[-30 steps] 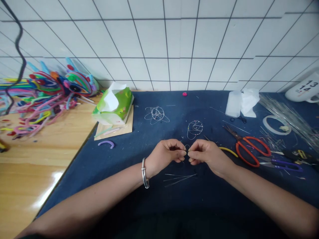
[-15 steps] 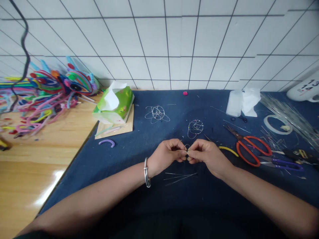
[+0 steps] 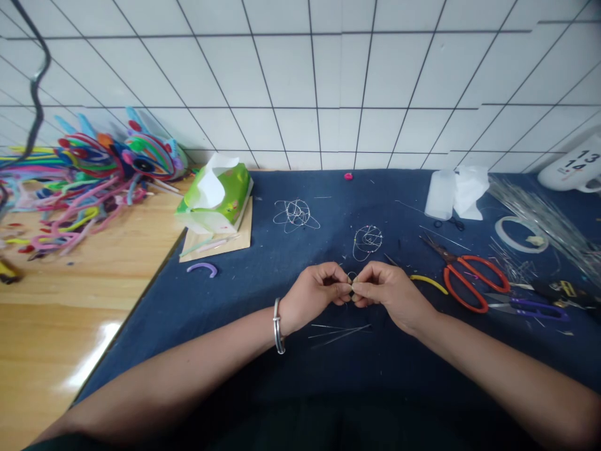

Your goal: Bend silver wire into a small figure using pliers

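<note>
My left hand and my right hand meet fingertip to fingertip over the dark blue mat. Both are pinched on a thin wire loop, whose curve shows just above the fingertips; the rest of it is hidden by my fingers. Beyond them lies a coiled wire shape with small beads. A second tangled wire shape rests farther back to the left. Several straight wire pieces lie on the mat below my hands.
To the right are orange-handled scissors, purple-handled scissors, yellow-handled pliers, a roll of tape and a bundle of wires. A green tissue pack and colourful pipe cleaners stand left. A tiled wall rises behind.
Hardly anything differs: both hands keep their pinch in the same place. The view has shifted very slightly.
</note>
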`<action>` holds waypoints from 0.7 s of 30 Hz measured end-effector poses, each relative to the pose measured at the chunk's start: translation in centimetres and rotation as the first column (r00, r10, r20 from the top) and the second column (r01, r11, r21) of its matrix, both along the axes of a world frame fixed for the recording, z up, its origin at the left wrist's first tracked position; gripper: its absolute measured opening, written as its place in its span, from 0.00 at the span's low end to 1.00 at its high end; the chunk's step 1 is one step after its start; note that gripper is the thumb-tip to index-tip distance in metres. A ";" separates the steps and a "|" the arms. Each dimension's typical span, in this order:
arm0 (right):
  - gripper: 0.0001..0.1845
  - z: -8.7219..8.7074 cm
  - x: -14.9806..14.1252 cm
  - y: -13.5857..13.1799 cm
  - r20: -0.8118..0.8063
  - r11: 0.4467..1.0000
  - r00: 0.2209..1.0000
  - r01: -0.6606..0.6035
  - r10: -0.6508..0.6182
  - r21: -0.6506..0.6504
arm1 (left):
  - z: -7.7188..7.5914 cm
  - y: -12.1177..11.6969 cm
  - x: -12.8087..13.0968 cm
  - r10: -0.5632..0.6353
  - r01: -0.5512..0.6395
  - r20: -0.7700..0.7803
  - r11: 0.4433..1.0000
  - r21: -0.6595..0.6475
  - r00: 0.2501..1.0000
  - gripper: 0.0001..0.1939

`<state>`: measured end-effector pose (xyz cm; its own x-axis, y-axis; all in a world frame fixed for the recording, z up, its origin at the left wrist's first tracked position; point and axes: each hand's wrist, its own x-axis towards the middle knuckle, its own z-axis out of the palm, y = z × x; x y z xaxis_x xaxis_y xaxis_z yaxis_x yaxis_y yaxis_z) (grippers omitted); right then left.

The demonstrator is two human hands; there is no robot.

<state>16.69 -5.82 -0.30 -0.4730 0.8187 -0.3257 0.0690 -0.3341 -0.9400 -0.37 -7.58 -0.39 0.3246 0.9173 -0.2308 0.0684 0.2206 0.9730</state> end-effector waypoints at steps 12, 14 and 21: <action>0.09 2.7 1.6 0.5 0.537 0.786 0.739 -0.582 0.406 0.208 | 2.7 2.3 -4.1 -0.333 0.360 -0.273 0.932 0.054 0.903 0.06; 0.06 2.9 1.9 0.0 0.688 0.649 0.617 -0.709 0.381 0.276 | 3.3 2.6 -4.9 -0.429 0.502 -0.413 0.861 0.082 0.803 0.07; 0.03 2.5 1.7 -0.9 0.815 0.445 0.489 -0.833 0.312 0.329 | 3.8 2.7 -5.6 -0.361 0.739 -0.793 0.654 0.161 0.491 0.07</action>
<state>18.36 -6.75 2.20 -0.8280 0.4906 -0.2715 0.5567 0.6617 -0.5023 -5.97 -4.87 3.42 0.7315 0.6361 -0.2456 0.6446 -0.5278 0.5530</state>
